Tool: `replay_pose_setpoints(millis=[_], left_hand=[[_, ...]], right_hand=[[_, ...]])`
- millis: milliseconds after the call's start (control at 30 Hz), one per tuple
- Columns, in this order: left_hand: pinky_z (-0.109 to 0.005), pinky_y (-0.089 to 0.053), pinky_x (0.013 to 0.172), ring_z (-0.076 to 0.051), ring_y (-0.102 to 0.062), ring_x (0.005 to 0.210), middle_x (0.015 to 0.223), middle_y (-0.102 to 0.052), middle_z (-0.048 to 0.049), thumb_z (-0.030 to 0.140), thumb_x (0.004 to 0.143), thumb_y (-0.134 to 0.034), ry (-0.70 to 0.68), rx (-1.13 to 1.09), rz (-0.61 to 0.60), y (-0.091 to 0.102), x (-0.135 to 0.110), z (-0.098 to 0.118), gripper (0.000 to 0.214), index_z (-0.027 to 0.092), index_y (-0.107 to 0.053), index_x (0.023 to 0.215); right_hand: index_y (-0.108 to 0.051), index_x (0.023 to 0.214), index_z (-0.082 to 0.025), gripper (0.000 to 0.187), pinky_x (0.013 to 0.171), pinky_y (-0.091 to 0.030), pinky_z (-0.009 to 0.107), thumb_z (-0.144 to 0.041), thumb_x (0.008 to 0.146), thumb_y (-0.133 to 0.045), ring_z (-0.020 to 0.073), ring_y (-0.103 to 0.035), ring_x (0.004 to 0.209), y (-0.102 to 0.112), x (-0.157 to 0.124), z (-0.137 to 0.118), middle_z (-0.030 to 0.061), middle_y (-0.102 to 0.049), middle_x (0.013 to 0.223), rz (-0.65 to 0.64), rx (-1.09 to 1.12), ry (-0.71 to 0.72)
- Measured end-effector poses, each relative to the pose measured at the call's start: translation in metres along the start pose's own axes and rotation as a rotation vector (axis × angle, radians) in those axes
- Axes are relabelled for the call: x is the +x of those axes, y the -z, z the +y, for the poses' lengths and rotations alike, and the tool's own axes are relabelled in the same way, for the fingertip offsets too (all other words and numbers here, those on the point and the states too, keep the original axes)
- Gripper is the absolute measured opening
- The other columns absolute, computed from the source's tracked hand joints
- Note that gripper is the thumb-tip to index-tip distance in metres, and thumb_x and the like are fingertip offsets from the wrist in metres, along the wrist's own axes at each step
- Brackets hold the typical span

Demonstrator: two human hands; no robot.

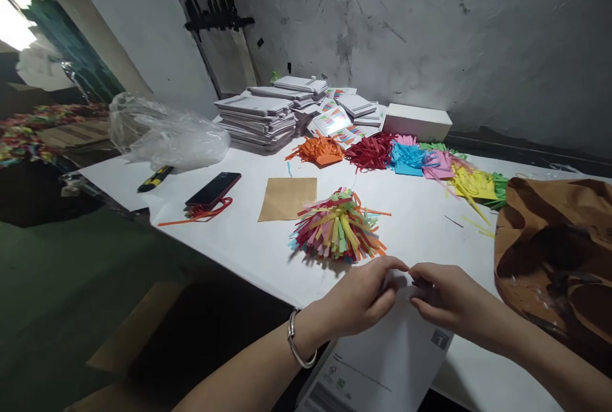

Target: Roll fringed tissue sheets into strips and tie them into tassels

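My left hand [361, 297] and my right hand [447, 300] meet fingertip to fingertip at the near edge of the white table [239, 240]. Both are pinched on the top edge of a clear plastic sleeve [382, 354] that holds a white printed sheet. The sleeve hangs over the table's front edge. A silver bangle sits on my left wrist. Just beyond my fingers lies a multicoloured bundle of fringed paper strips [339, 227].
Single-colour fringed paper piles [411, 158] line the table's far side, before stacks of white packs [258, 118] and a white box [417, 122]. A tan envelope [288, 198], a phone [213, 190], a box cutter [155, 178] and a plastic bag [167, 134] lie left. A brown bag [559, 252] sits right.
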State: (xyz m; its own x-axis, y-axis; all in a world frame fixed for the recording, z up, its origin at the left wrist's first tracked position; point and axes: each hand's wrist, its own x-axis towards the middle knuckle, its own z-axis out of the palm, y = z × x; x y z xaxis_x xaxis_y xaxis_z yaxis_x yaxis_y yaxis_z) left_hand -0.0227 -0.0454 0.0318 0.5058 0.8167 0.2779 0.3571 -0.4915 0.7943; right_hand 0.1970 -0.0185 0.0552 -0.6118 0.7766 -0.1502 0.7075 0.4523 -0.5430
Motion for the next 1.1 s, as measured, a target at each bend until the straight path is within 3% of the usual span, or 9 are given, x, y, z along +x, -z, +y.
replay_pose_setpoints(millis=[133,500,767,1100], left_hand=[[-0.027,-0.044,0.069,-0.016,-0.055,0.070,0.084,-0.061,0.0003,0.009,0.086,-0.049,0.013,0.002,0.001,-0.002,0.001,0.002,0.041,0.019,-0.052,0.126],[-0.026,-0.045,0.070,-0.016,-0.055,0.074,0.086,-0.059,0.0002,0.006,0.083,-0.049,-0.025,-0.039,0.000,-0.005,0.005,-0.001,0.044,0.019,-0.051,0.125],[-0.025,-0.040,0.064,-0.014,-0.048,0.067,0.076,-0.050,0.0045,0.010,0.090,-0.049,-0.026,-0.041,-0.046,-0.003,0.005,-0.003,0.037,0.017,-0.050,0.125],[-0.026,-0.042,0.066,-0.015,-0.051,0.068,0.077,-0.053,0.0037,0.008,0.086,-0.050,0.003,0.004,-0.050,-0.002,0.008,0.005,0.041,0.019,-0.050,0.126]], right_hand=[[-0.042,0.079,-0.023,0.009,0.060,-0.031,0.027,-0.018,0.084,-0.048,0.0158,-0.049,0.065,-0.011,-0.001,0.004,0.0005,-0.057,0.074,0.078,-0.164,-0.006],[-0.051,0.083,-0.022,0.013,0.062,-0.034,0.025,-0.009,0.078,-0.051,0.0150,-0.053,0.066,-0.010,0.006,0.006,-0.0006,-0.060,0.075,0.053,-0.124,0.032],[-0.048,0.079,-0.023,0.008,0.057,-0.034,0.023,-0.019,0.084,-0.051,0.0136,-0.049,0.064,0.005,-0.004,0.001,-0.0025,-0.056,0.072,-0.008,-0.046,0.043],[-0.046,0.086,-0.022,0.006,0.065,-0.032,0.030,-0.016,0.085,-0.045,0.0190,-0.050,0.072,-0.013,-0.003,0.006,0.0037,-0.058,0.082,0.067,-0.039,-0.023]])
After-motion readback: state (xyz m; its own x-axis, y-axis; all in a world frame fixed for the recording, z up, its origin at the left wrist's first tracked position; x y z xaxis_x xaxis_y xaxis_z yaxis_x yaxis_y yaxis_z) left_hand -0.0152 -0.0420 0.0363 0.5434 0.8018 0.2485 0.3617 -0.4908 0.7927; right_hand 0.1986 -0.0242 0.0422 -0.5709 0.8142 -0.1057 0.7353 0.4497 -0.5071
